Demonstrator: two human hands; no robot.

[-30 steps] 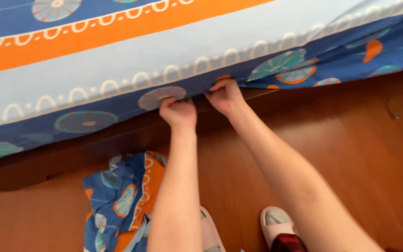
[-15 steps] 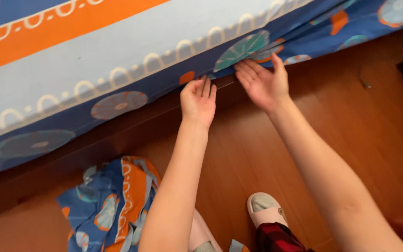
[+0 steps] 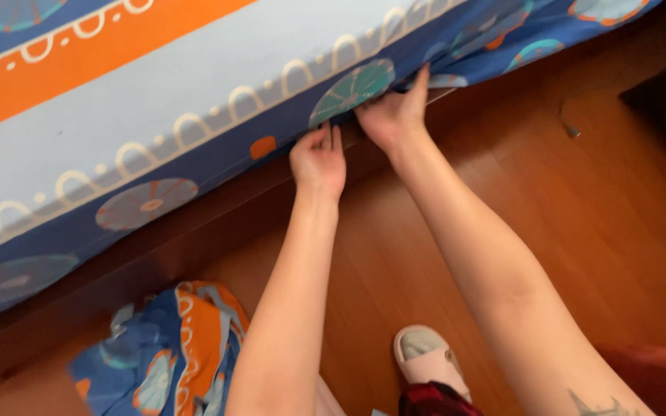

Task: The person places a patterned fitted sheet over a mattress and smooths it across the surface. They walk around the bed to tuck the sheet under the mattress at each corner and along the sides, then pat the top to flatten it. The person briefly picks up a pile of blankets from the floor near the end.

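Nearest the camera, below both forearms, a pale pink rubber slipper stands on the reddish-brown wooden floor, and to the left of the left arm a crumpled heap of blue and orange printed cloth lies on the same boards (apparently the same pattern as the bedding above).

Farther out, the left hand reaches to the lower edge of the blue bed sheet printed with teal discs, an orange band and a pale blue band, which covers the side of the mattress. Its fingers point up and lie close together, their tips at or under the hem where the sheet meets the dark wooden bed frame; I cannot tell whether they pinch cloth or only press it. Just to the right and a little beyond, the right hand is closed loosely on the hem, thumb raised against a teal disc, fingers tucked behind the fabric, so it appears to hold a fold of sheet.

The sheet looks thin, light and soft: it will likely bunch, wrinkle and slide easily rather than resist, and it carries no weight of its own. The sensible hold is the free hem right at the fingertips, gathered in a pinch, since to the right of the right hand it hangs slack and rumpled.
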